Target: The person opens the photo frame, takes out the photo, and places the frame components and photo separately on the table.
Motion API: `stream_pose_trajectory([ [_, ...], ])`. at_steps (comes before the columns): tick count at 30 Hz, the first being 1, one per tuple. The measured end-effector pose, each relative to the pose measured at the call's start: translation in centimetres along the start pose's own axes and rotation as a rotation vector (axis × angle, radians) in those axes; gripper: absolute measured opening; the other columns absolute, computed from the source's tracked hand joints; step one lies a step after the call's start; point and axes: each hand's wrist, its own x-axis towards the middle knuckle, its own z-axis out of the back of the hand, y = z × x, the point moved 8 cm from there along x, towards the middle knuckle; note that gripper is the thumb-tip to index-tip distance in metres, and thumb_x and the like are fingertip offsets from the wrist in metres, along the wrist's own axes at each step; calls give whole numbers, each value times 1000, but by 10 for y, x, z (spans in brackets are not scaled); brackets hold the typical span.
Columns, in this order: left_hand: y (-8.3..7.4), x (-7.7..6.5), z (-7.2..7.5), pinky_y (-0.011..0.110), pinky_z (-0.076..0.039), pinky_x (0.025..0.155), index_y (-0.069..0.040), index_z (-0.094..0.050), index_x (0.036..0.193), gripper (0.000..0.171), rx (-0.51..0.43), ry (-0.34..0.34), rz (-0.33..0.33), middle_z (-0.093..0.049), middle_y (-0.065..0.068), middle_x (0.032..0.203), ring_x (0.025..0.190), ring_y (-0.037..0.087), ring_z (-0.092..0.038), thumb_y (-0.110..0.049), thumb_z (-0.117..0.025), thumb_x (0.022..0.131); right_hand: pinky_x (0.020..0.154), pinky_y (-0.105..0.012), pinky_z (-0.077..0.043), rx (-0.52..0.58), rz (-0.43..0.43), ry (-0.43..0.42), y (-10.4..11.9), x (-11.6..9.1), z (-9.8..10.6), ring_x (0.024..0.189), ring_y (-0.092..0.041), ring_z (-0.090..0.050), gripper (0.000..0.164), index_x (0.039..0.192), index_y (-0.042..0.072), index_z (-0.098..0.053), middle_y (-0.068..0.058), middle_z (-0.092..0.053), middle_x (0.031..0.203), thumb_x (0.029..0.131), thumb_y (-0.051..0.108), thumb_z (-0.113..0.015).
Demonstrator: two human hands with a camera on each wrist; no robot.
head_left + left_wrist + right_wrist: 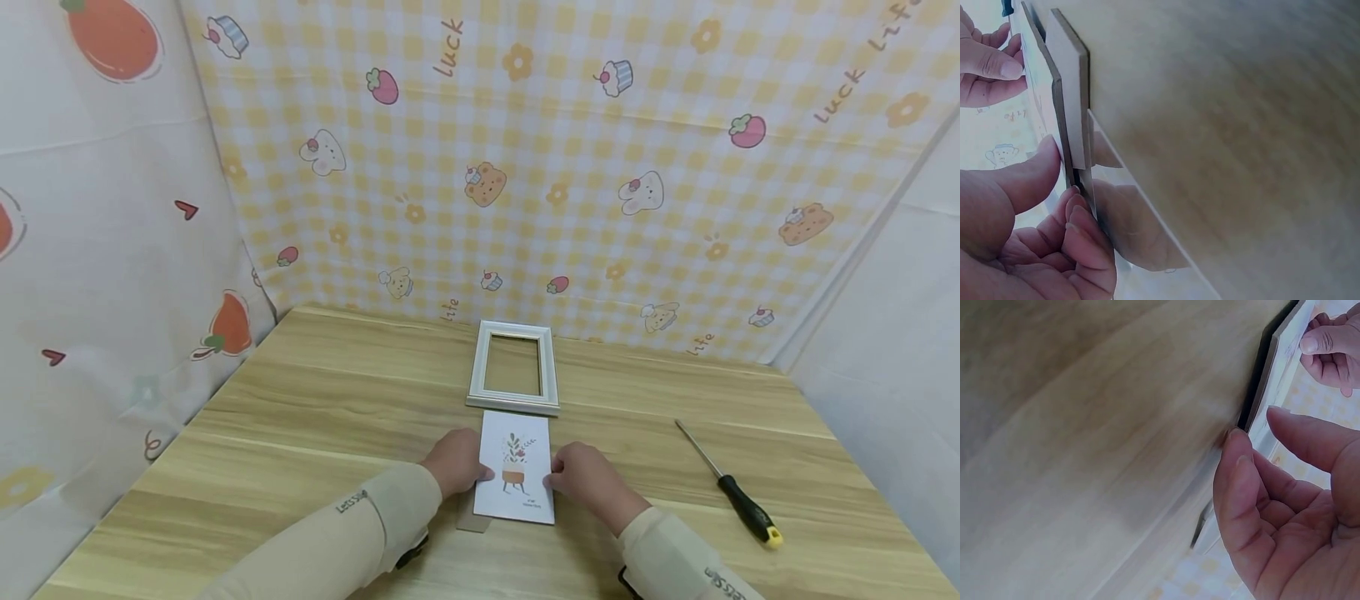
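A white picture card [514, 467] with a potted-plant print lies face up between the two hands, and in the left wrist view its edge shows a thin board behind it. My left hand [456, 463] pinches the left edge, thumb on the printed face and fingertips beneath. At the right edge, my right hand [592, 482] has its thumb over the face and its curled fingertips at the underside. Under the card sits a narrow brown strip [1071, 94], its end [472, 522] jutting out at lower left. A glossy sheet [1141, 219] beneath reflects the left fingers.
Just beyond the card lies a silver-white picture frame [477, 367] with an open middle. A screwdriver [742, 504] with a black and yellow handle rests on the wood-grain table [337, 400] at right. Patterned cloth [555, 233] hangs along the back edge.
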Motion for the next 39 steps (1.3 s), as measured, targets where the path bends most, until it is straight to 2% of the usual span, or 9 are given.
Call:
stream_pose_trajectory([
  [11, 3, 2, -4, 30, -39, 58, 3, -60, 83, 22, -37, 6, 40, -51, 7, 70, 63, 20, -47, -11, -76, 82, 53, -26, -37, 46, -6, -11, -3, 2, 1, 58, -14, -44, 20, 67, 6, -62, 0, -50, 61, 83, 8, -73],
  [17, 2, 2, -5, 30, -39, 58, 3, -60, 84, 19, -42, 6, 28, -51, 7, 70, 62, 20, -46, -11, -73, 85, 53, -25, -38, 164, -83, 4, -14, 7, -1, 57, -13, -46, 23, 65, 5, -60, 0, -51, 59, 86, 7, -70],
  [21, 0, 2, -4, 30, -40, 57, 4, -61, 83, 19, -26, 7, 14, -52, 7, 71, 62, 20, -46, -11, -71, 86, 52, -24, -39, 234, -88, 4, -18, 9, -2, 56, -12, -49, 24, 63, 5, -58, -1, -53, 57, 85, 5, -69],
  [26, -1, 3, -2, 30, -43, 59, 3, -61, 83, 17, 5, 1, 3, -53, 6, 72, 63, 19, -48, -10, -70, 87, 51, -23, -38, 241, -79, 9, -20, 13, -5, 54, -11, -48, 26, 62, 5, -57, 0, -53, 55, 84, 6, -69],
  [34, 6, 8, -4, 25, -33, 50, -5, -51, 64, 31, -33, 28, 51, -42, 2, 60, 54, 15, -40, -13, -70, 87, 54, -25, -40, 237, -107, 29, -21, 14, -5, 57, -13, -50, 24, 64, 5, -57, -1, -56, 59, 86, 6, -68],
  [39, 5, 7, 0, 24, -32, 49, -6, -46, 60, 37, -49, 34, 58, -40, 2, 58, 52, 14, -38, -12, -72, 86, 53, -24, -40, 252, -103, 27, -20, 14, -5, 56, -12, -50, 24, 65, 5, -57, -1, -55, 59, 86, 5, -67],
])
